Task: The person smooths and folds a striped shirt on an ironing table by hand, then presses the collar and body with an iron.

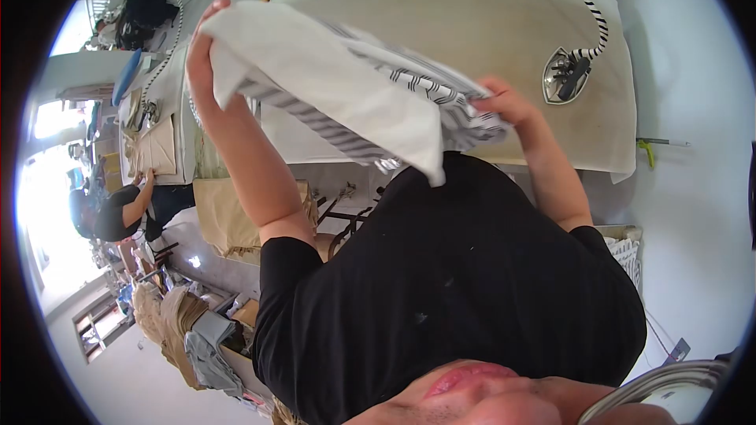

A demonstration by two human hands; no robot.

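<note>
Striped white cloth point(339, 83)'s stretched right between the hands, held up around the table point(465, 20)'s near edge. Left hand point(202, 51)'s gripping one end, right hand point(508, 102)'s pinching the other, kinda blurry there.

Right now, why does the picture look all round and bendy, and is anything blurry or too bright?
Head view: probably a wide lens, curving the table's edges and leaving black corners; head view: the windows at left glare white; head view: the cloth and right hand look smeared, likely from moving.
</note>
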